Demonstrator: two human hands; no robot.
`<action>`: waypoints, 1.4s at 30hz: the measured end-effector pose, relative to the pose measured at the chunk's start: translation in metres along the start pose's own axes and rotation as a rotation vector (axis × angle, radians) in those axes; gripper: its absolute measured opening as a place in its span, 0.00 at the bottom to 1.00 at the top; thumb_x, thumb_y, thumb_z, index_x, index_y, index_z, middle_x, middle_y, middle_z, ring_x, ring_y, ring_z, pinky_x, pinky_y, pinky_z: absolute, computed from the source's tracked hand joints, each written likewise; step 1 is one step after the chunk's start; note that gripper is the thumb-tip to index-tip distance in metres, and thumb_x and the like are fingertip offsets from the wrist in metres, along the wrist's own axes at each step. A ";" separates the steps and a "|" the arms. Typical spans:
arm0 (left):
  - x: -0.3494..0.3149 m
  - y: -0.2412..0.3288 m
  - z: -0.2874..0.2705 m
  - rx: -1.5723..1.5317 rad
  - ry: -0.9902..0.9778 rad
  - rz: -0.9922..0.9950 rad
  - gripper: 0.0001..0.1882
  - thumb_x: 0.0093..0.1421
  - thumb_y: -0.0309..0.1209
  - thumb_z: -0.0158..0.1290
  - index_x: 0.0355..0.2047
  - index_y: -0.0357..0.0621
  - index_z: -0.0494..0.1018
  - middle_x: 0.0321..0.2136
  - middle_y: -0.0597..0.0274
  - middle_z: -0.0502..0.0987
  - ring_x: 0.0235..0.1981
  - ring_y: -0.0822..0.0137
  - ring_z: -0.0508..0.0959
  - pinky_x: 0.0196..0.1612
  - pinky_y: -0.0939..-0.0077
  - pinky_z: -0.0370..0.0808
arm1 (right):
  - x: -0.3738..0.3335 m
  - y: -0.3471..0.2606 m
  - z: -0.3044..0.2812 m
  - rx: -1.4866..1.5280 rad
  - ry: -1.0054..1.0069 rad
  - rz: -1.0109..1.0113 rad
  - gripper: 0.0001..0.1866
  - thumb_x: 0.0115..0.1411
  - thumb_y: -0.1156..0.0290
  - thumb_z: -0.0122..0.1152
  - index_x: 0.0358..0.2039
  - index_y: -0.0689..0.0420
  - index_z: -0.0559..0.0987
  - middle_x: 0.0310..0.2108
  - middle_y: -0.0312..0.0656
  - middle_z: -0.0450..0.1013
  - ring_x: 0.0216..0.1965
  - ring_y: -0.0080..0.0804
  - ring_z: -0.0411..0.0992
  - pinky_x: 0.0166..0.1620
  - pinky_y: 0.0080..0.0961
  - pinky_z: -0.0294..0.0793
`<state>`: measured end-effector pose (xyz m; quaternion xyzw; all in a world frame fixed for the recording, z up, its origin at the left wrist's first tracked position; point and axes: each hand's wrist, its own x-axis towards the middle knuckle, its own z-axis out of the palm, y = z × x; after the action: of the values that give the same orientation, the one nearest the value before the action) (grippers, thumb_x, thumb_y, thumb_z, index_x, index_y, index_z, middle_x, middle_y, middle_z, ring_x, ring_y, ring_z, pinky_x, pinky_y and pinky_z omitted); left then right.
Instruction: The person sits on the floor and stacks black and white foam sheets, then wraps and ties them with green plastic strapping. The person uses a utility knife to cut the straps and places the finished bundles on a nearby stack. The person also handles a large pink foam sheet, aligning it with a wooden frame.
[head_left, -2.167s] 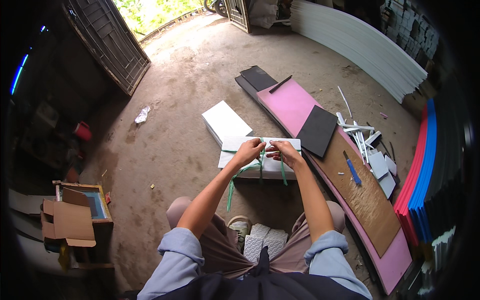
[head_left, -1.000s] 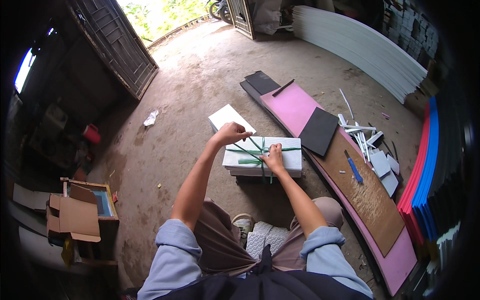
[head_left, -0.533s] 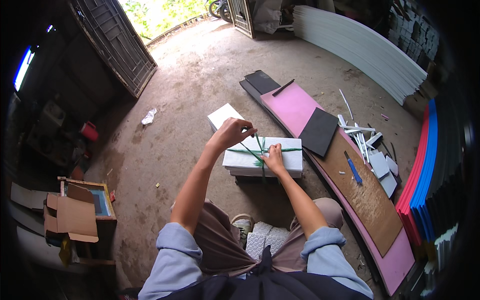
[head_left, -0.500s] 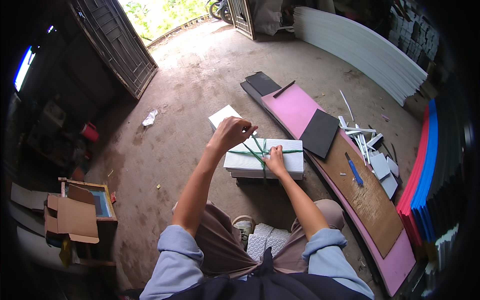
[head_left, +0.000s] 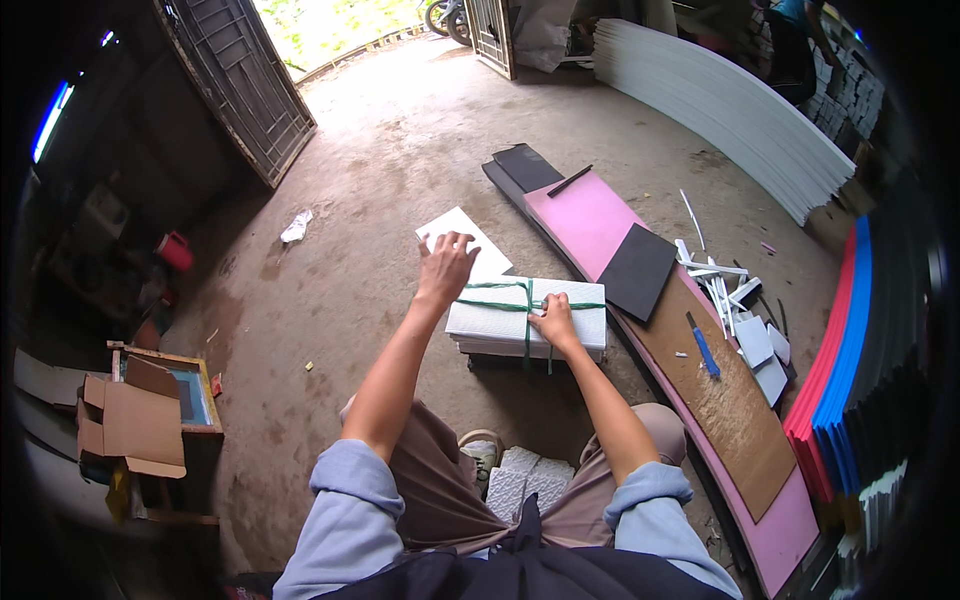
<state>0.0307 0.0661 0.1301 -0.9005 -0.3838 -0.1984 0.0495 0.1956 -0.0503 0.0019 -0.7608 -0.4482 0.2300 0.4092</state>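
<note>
Stack of white foam sheets (head_left: 525,325) sits mid-frame on the dirt floor (head_left: 380,200), bound crosswise w/ green string (head_left: 527,300); right hand (head_left: 553,320) presses flat on top near the knot, fingers closed on the string, it seems; left hand (head_left: 445,268) hovers at the stack's upper-left corner, fingers spread, holding nothing I can see, maybe touching the string end; bundle prob. light, stiff-ish but crushable at edges, textured not slippery; best grip under the long sides or by the string crossing; loose white sheet (head_left: 462,240) just above; pink board (head_left: 600,225) w/ dark pad (head_left: 637,272) to the right; brown board (head_left: 725,400) w/ blue cutter (head_left: 703,350) lower right
</note>
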 end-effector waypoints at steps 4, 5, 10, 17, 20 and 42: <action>-0.002 0.046 0.007 -0.193 -0.191 0.347 0.21 0.59 0.49 0.46 0.45 0.49 0.69 0.44 0.60 0.72 0.50 0.63 0.69 0.62 0.57 0.51 | -0.006 0.001 -0.001 -0.061 0.045 -0.073 0.19 0.43 0.73 0.67 0.33 0.67 0.70 0.38 0.48 0.61 0.34 0.37 0.69 0.39 0.29 0.73; -0.004 0.055 0.006 -0.098 -0.309 0.381 0.22 0.58 0.50 0.46 0.45 0.49 0.69 0.43 0.60 0.73 0.51 0.64 0.69 0.63 0.57 0.50 | -0.006 0.003 -0.001 -0.071 0.046 -0.070 0.19 0.43 0.73 0.67 0.33 0.67 0.70 0.38 0.48 0.61 0.34 0.37 0.69 0.39 0.29 0.73; -0.005 0.048 0.028 -0.131 -0.516 0.271 0.16 0.55 0.45 0.51 0.31 0.43 0.73 0.26 0.57 0.77 0.31 0.56 0.78 0.36 0.63 0.73 | -0.005 -0.015 -0.016 -0.005 -0.121 0.053 0.18 0.49 0.66 0.62 0.35 0.65 0.71 0.33 0.48 0.69 0.31 0.34 0.70 0.35 0.26 0.71; 0.002 0.044 0.057 -0.532 -0.564 0.103 0.12 0.56 0.37 0.51 0.31 0.42 0.78 0.26 0.53 0.78 0.28 0.56 0.78 0.34 0.65 0.73 | 0.011 -0.013 -0.039 0.428 -0.289 0.209 0.15 0.59 0.73 0.45 0.41 0.66 0.75 0.30 0.42 0.74 0.29 0.26 0.70 0.35 0.25 0.68; 0.001 0.039 0.067 -0.710 -0.577 0.100 0.09 0.52 0.31 0.54 0.29 0.40 0.78 0.25 0.53 0.78 0.28 0.59 0.78 0.35 0.69 0.74 | 0.011 -0.014 -0.036 0.481 -0.320 0.223 0.15 0.58 0.77 0.45 0.44 0.65 0.74 0.30 0.40 0.74 0.28 0.22 0.68 0.32 0.21 0.68; -0.001 0.039 0.066 -0.734 -0.501 0.012 0.12 0.45 0.32 0.58 0.31 0.43 0.79 0.27 0.53 0.79 0.28 0.58 0.79 0.34 0.69 0.74 | -0.002 -0.035 -0.021 0.045 0.143 -0.132 0.12 0.48 0.81 0.59 0.33 0.63 0.69 0.29 0.49 0.73 0.32 0.43 0.74 0.35 0.35 0.72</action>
<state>0.0791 0.0543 0.0714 -0.8809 -0.2828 -0.0967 -0.3670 0.1925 -0.0512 0.0426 -0.7349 -0.4614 0.1575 0.4714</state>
